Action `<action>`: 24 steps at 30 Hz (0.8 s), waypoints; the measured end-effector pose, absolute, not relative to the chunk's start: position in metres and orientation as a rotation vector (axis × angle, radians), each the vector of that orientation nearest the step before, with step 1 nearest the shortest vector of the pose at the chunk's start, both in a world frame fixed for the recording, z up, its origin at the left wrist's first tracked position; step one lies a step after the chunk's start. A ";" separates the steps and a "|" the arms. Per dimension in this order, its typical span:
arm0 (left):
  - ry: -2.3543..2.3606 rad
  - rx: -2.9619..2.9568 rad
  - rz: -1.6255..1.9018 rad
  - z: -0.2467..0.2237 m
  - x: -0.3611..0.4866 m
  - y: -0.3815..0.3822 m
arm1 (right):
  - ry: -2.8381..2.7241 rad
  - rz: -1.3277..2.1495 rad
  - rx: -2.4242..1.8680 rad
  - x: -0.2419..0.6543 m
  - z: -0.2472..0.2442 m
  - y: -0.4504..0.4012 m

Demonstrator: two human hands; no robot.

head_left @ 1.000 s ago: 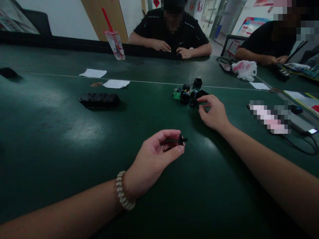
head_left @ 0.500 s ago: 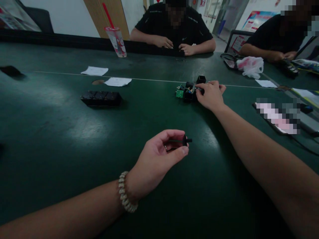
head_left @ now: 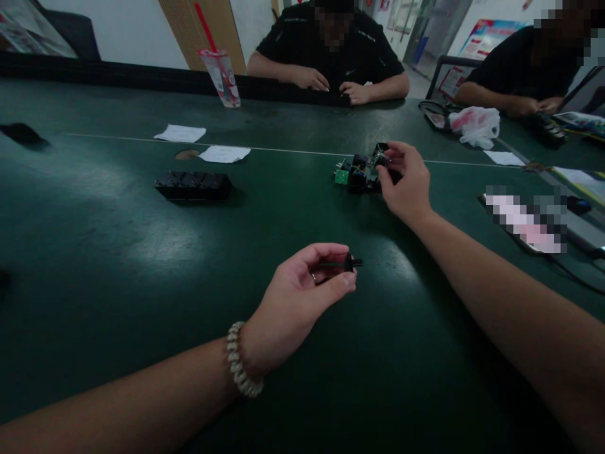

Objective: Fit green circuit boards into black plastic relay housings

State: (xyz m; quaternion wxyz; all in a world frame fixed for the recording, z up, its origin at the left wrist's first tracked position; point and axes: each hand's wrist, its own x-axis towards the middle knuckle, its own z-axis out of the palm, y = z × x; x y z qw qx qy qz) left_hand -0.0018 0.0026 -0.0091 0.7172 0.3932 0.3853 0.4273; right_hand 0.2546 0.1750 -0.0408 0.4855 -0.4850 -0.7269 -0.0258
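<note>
My left hand (head_left: 302,287), a beaded bracelet at its wrist, pinches a small black plastic part (head_left: 348,262) between thumb and fingertips; thin prongs stick out of it to the right. Farther off, my right hand (head_left: 409,183) is closed at the fingertips around a small dark part with shiny bits (head_left: 379,159), too small to name. It hovers at the right side of a cluster of loose parts: black square housings (head_left: 358,183) and a green circuit board piece (head_left: 341,177). My fingers partly hide a black box-shaped part behind.
A row of joined black blocks (head_left: 193,186) lies left of centre on the green table (head_left: 142,302). Paper slips (head_left: 224,154), a plastic cup with a red straw (head_left: 222,79), a plastic bag (head_left: 475,126) and a phone (head_left: 524,224) lie around. Two people sit across the table.
My right hand has lifted slightly from the parts cluster and turned, with a small dark part now visible at its fingertips. The left hand has barely moved.
</note>
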 end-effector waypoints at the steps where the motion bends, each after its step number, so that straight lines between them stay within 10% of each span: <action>1: 0.855 0.863 0.948 -0.009 -0.002 0.002 | -1.741 0.016 -1.117 0.251 -0.044 0.169; 24: 0.861 0.781 1.026 -0.002 -0.002 -0.001 | -1.798 0.604 -0.953 0.212 -0.026 -0.005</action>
